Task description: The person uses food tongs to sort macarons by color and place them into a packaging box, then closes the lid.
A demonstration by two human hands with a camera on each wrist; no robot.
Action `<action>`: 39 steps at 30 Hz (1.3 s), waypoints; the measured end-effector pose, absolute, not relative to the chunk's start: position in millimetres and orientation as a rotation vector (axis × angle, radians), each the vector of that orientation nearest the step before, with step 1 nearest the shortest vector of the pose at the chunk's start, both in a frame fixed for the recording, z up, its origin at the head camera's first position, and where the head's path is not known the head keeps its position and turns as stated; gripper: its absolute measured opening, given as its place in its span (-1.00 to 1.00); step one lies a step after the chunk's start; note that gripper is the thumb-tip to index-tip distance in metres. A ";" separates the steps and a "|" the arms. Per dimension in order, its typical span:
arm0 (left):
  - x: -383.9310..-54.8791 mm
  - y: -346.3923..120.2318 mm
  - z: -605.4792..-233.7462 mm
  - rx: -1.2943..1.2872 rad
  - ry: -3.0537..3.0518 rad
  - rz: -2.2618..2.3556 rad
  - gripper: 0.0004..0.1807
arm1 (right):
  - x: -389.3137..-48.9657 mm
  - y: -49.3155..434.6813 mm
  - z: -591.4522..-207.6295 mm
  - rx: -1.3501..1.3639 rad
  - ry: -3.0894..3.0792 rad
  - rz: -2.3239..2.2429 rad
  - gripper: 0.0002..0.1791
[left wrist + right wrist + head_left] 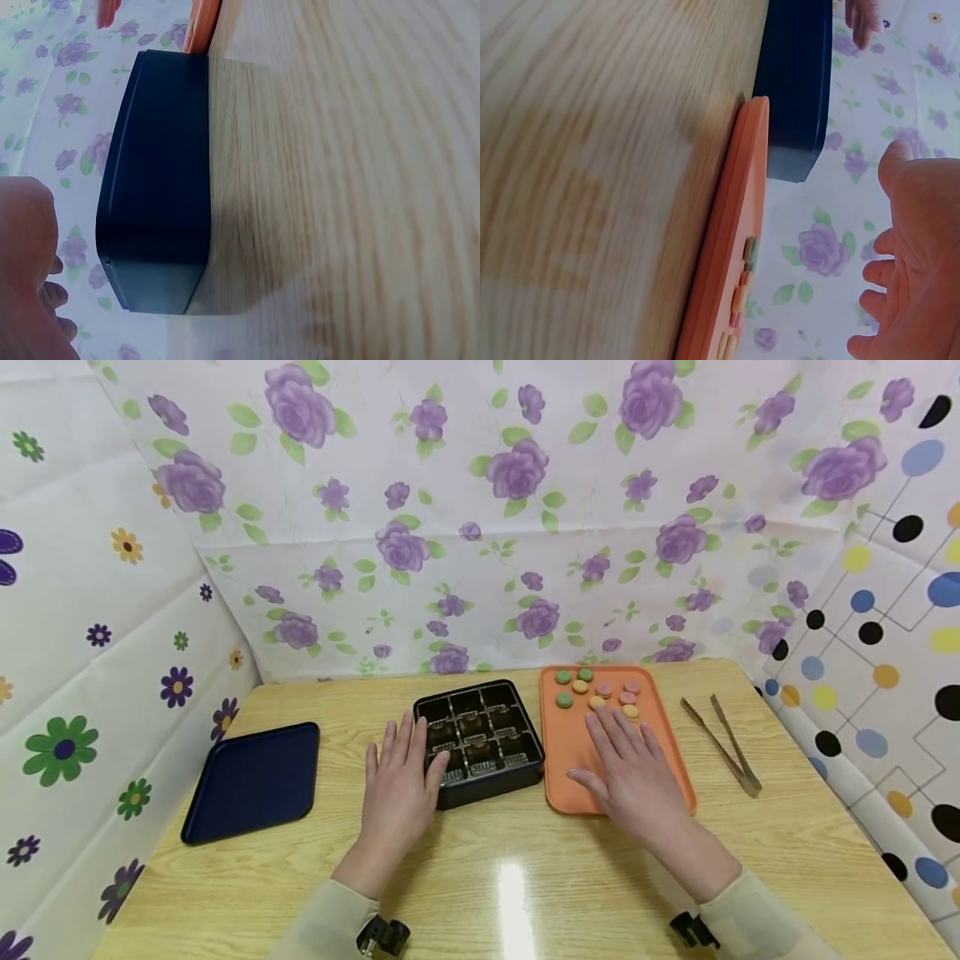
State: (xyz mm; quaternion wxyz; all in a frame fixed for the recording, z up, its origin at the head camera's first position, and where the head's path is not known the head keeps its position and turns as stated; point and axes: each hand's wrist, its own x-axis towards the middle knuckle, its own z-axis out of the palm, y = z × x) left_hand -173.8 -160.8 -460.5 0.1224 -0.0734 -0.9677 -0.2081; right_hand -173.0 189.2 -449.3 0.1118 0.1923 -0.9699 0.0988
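My left hand [400, 781] is held flat with fingers extended, over the table at the left edge of a black box [491, 787]. A clear plastic insert [472, 727] divides the box into several compartments. In the left wrist view, a gap shows between the hand [26, 255] and the box [157, 165]. My right hand [641, 781] hovers, fingers straight, above an orange tray [566, 760]. Small round macarons, green [564, 700], yellow [631, 712] and pink [632, 687], lie toward the tray's far end. Neither hand holds anything.
A dark blue tray [255, 785] lies at the left of the wooden table [450, 868]. Metal tongs [723, 747] rest spread at the right, beside the orange tray. Floral cloth [465, 568] hangs behind the table, with patterned cloth at both sides.
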 end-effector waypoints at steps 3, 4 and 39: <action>-174.7 -160.8 -462.3 -0.198 -2.831 -0.613 -0.18 | -172.4 191.8 -450.4 0.545 -2.847 0.296 -0.01; -175.1 -160.7 -462.6 -0.190 -2.832 -0.618 -0.18 | -172.3 193.0 -450.5 0.545 -2.846 0.293 -0.01; -192.8 -146.4 -484.4 0.010 -2.826 -1.104 -0.13 | -181.0 249.9 -449.8 0.324 -2.864 0.336 -0.03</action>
